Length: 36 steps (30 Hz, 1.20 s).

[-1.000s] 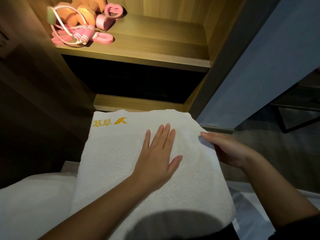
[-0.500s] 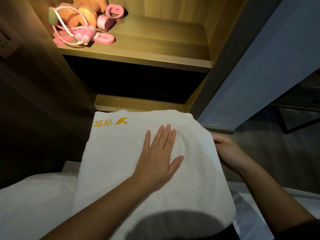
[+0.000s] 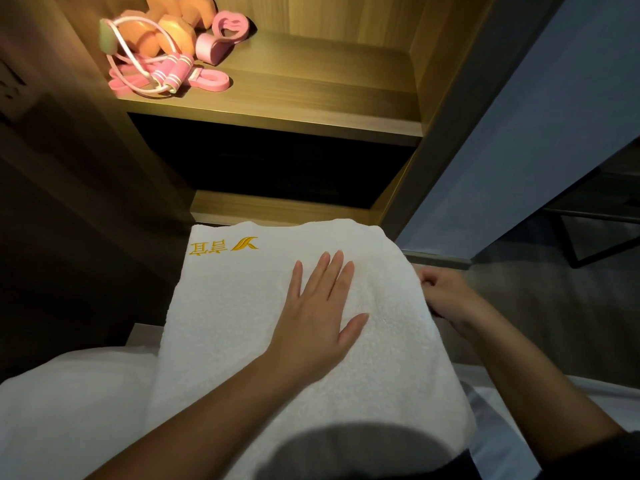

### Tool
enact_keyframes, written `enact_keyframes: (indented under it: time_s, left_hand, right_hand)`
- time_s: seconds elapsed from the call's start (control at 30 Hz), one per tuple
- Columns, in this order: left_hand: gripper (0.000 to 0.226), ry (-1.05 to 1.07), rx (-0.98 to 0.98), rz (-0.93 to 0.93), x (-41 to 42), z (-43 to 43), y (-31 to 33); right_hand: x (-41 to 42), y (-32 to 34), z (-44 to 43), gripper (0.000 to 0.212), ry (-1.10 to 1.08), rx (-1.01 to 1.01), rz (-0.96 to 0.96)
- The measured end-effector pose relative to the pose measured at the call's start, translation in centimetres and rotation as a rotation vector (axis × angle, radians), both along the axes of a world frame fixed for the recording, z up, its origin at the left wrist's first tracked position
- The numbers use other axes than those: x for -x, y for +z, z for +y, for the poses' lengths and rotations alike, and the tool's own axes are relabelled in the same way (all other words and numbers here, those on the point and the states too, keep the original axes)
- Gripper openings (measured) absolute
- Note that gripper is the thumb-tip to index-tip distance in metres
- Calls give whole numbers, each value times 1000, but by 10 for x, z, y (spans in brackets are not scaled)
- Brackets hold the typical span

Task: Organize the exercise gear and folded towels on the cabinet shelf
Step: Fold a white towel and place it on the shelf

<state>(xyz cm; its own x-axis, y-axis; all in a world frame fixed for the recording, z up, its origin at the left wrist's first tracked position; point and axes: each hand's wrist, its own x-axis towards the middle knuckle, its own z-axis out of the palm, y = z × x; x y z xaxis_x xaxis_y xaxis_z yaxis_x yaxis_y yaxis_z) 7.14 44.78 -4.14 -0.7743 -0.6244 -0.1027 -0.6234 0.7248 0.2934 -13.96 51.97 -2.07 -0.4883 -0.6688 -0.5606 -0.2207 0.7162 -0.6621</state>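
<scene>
Towel [image 3: 277, 358], white and folded, with yellow embroidery at its far left corner, is held low, partly over white bedding [image 3: 69, 410] seen at its left. The left hand [image 3: 318, 317] is laid flat on top of the towel, fingers straight and slightly spread. The right hand [image 3: 446, 296] is set at the towel's right edge, fingers curled, apparently gripping it, though the fingertips are hidden. Beyond and above the towel a lit shelf [image 3: 311, 95] is seen; up and left of the towel, orange dumbbells [image 3: 173, 32] and a pink jump rope [image 3: 169, 76] are heaped on it.
</scene>
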Motion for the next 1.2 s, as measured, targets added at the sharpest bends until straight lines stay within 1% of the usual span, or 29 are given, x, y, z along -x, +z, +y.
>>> enact_keyframes:
  time_s: [0.07, 0.2, 0.27, 0.33, 0.4, 0.47, 0.53, 0.63, 0.67, 0.7, 0.77, 0.8, 0.83, 0.9, 0.97, 1.03, 1.07, 1.13, 1.2]
  left_hand:
    - [82, -15, -5, 1, -1, 0, 3]
    - [77, -37, -7, 20, -1, 0, 6]
    - [70, -106, -2, 54, -2, 2, 6]
    - [65, -171, -1, 80, -3, 2, 5]
    - [64, -187, 5, 78, -3, 1, 5]
    - [63, -175, 13, 68, -2, 1, 4]
    - [62, -166, 13, 65, -2, 2, 3]
    - [64, -162, 18, 79, -1, 4, 0]
    - [64, -156, 21, 83, -1, 4, 0]
    - [65, -142, 27, 82, -1, 3, -1]
    - [68, -85, 38, 58, -1, 3, -1]
    - [70, -49, 39, 34, -2, 2, -2]
    - [73, -17, 38, 12, -2, 2, -2]
    - [77, 18, 27, -14, -4, 1, -2]
    - [78, 15, 24, -29, -6, 0, -3]
    - [77, -20, 34, -30, -6, -1, -2]
    - [76, -51, 36, -31, -5, -1, -2]
    - [76, -114, 48, -21, -5, -2, -3]
    - [75, -125, 41, 8, -5, -2, -4]
  right_hand:
    - [9, 7, 1, 18, -98, 48, -127]
    - [9, 8, 2, 8, -173, 74, -403]
    - [10, 8, 4, 16, -203, 111, -552]
    - [13, 8, 5, 15, -248, 149, -613]
    - [15, 6, 5, 7, -283, 145, -584]
    - [15, 4, 5, 4, -283, 123, -543]
    - [14, 4, 6, 8, -253, 116, -545]
    - [15, 5, 8, 26, -98, 86, -547]
    - [14, 6, 7, 25, -47, 72, -516]
    - [11, 6, 6, 19, -24, 73, -462]
    - [8, 6, 2, 8, -66, 118, -311]
    - [7, 5, 2, 9, -93, 143, -249]
    - [8, 5, 3, 13, -112, 162, -221]
    - [11, 5, 6, 15, -145, 175, -249]
    - [11, 7, 6, 18, -158, 170, -302]
    - [10, 10, 4, 13, -158, 163, -381]
    - [8, 11, 4, 9, -162, 164, -462]
    - [2, 11, 7, 17, -183, 185, -699]
    - [-6, 10, 10, 22, -229, 206, -927]
